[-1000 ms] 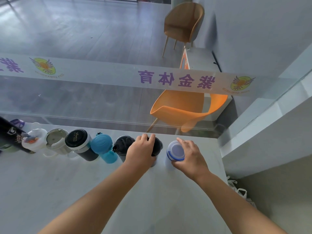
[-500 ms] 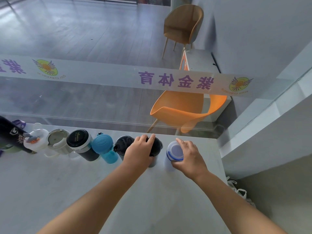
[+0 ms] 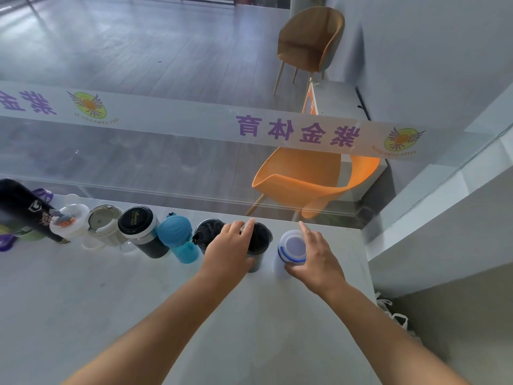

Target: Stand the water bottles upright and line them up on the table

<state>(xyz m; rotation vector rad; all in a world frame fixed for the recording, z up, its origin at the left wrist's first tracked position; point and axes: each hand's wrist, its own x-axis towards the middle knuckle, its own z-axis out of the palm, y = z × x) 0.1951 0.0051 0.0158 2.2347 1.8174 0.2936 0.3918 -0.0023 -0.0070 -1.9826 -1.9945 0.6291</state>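
Where the pale grey tabletop (image 3: 138, 315) meets a glass partition (image 3: 166, 162), a row of upright water bottles (image 3: 144, 232) runs along its far edge, all capped, so their contents cannot be told. From the left stand a tall black flask (image 3: 25, 209), a white bottle (image 3: 70, 220), a clear grey-lidded one (image 3: 107, 223), a black-capped tumbler (image 3: 136, 222), a blue bottle (image 3: 177, 234) and two black shakers (image 3: 208, 232). The left hand (image 3: 229, 251) grips the right-hand shaker's lid. The right hand (image 3: 316, 259) cups a white, blue-ringed bottle (image 3: 291, 245), fingers loosely spread. Bare tabletop lies nearer the camera; the right edge is near.
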